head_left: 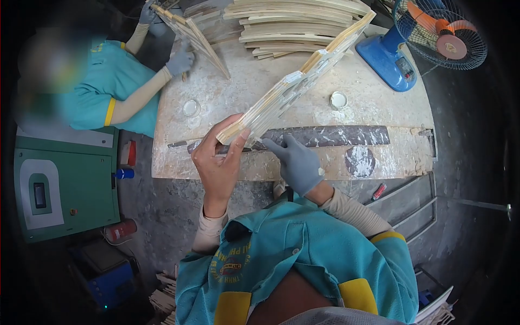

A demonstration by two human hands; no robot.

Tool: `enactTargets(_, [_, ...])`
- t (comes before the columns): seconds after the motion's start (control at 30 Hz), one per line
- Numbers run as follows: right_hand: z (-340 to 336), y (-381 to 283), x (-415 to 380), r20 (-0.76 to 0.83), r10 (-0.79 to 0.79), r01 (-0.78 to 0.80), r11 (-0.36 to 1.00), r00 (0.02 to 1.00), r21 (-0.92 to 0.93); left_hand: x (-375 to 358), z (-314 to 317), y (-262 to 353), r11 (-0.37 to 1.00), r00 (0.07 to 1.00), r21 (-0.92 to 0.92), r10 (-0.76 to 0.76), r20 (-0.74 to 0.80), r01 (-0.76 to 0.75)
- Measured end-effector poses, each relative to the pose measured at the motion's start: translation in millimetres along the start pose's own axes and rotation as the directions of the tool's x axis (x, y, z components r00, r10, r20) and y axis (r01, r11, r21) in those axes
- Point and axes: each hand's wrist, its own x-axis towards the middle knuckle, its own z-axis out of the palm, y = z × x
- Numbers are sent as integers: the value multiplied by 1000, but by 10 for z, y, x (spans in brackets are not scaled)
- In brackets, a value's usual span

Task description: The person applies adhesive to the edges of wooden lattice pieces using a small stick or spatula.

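Note:
My bare left hand point(219, 162) grips the near end of a long slatted wooden panel point(295, 81), thumb on one side and fingers on the other. The panel is tilted and stretches up and right above the table, with white smears along its edge and face. My right hand point(300, 165), in a grey glove, is at the panel's lower end. One of its fingers points toward the wood while the others are curled; whatever they hold is hidden. Beneath the hands lies a dark, white-smeared strip point(336, 136) on the worktable point(401, 116).
Curved wooden panels point(298, 24) are stacked at the back. A blue fan point(392, 59) stands at the back right. Two small round containers, one a white-filled jar point(338, 100), sit on the table. At left, a gloved co-worker point(116, 86) handles another panel point(203, 46). A green machine point(67, 181) stands left.

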Motion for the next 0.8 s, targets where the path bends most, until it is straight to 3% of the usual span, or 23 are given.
enactTargets(0.1, [-57,168,114,-91,-39,48,994,995,102,-4,11,-5,1000,1000,5,18,-3,-18])
enactTargets(0.17, [-18,299,253,-145,138,-136,990,980,22,-13,19,-4,1000,1000,-15,13,-6,-13])
enactTargets(0.2, [-4,271,230,-149,143,-141,990,978,21,-15,19,-3,1000,1000,-17,15,-1,-15])
enactTargets(0.3, [21,166,101,-110,66,-71,997,992,-40,-6,13,9,999,1000,-37,3,-3,-4])
enactTargets(0.37, [40,176,8,-13,-57,58,993,998,99,3,1,25,999,999,-20,-46,8,46])
enactTargets(0.47, [23,638,-76,-110,-34,49,990,993,134,15,-1,-34,1000,999,-16,23,27,-22])
enactTargets(0.53, [-275,1039,-25,-56,188,-186,982,981,44,20,27,46,998,1000,-54,-8,21,9])
enactTargets(0.6, [-533,1465,147,46,517,-515,856,855,-36,17,56,74,995,999,-84,-48,17,50])
enactTargets(0.67, [-670,1810,258,16,609,-607,792,793,-59,23,86,57,996,1000,-84,-17,2,17])
enactTargets(0.8, [-635,2109,537,16,638,-628,763,770,-153,11,80,71,994,999,-99,-37,32,40])
